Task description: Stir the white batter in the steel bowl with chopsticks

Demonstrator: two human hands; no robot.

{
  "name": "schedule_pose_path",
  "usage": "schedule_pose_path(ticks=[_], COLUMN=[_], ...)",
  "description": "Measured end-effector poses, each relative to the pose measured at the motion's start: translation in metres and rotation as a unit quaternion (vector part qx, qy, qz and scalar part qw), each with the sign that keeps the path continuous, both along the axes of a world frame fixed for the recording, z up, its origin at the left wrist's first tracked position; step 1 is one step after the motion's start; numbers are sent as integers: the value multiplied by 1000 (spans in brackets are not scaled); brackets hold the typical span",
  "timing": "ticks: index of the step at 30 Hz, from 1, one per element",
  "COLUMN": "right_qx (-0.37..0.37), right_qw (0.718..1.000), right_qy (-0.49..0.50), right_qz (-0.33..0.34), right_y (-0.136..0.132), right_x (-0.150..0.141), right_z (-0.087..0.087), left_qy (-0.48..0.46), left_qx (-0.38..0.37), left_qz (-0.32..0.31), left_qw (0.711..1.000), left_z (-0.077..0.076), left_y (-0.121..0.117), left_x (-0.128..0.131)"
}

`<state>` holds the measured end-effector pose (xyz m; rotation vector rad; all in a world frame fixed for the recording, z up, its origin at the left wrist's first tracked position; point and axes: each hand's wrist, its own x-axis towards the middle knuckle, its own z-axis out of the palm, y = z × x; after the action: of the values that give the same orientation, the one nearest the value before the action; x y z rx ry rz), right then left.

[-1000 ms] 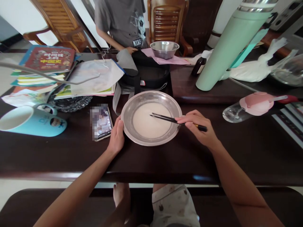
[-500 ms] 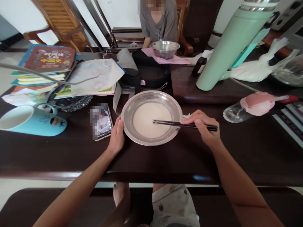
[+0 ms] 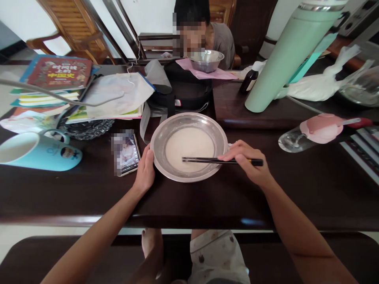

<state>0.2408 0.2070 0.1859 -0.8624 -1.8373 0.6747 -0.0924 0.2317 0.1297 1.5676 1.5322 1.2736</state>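
A wide steel bowl (image 3: 161,136) with pale white batter in it sits on the dark wooden table (image 3: 89,189) in front of me. My left hand (image 3: 145,170) grips the bowl's left rim, fingers curled against it. My right hand (image 3: 247,162) is closed on a pair of black chopsticks (image 3: 204,160). They lie almost level, with their tips in the batter near the bowl's front left.
A phone (image 3: 126,153) lies just left of the bowl and a turquoise mug (image 3: 35,152) lies on its side at far left. Books (image 3: 56,75), a black bag (image 3: 185,90), a tall green flask (image 3: 281,59), a pink-lidded bottle (image 3: 316,132) and a second steel bowl (image 3: 205,60) stand behind. Another person sits across.
The chopstick tips swept from the bowl's far side round to its near side, my right hand shifting with them. The person opposite has sat down and leaned toward the far bowl.
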Motion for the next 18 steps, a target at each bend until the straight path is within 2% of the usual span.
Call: schedule_pose_path(ticks=[3, 7, 9, 13, 15, 18], right_qx=[3, 9, 5, -5, 9, 23], right_qw=[999, 996, 997, 999, 998, 998], right_qy=[-49, 0, 22, -36, -54, -18], right_qz=[-8, -84, -71, 4, -9, -64], right_y=[2, 1, 0, 1, 2, 1], right_x=[-2, 2, 3, -1, -1, 2], right_z=[0, -1, 0, 0, -1, -1], left_qy=[-6, 2, 9, 0, -7, -4], left_qx=[0, 4, 5, -2, -5, -2], left_qz=[1, -1, -4, 0, 3, -3], left_qw=[1000, 1000, 1000, 1000, 1000, 1000], left_z=[0, 0, 0, -1, -1, -1], left_y=[0, 0, 0, 0, 0, 1], left_x=[0, 0, 0, 0, 0, 0])
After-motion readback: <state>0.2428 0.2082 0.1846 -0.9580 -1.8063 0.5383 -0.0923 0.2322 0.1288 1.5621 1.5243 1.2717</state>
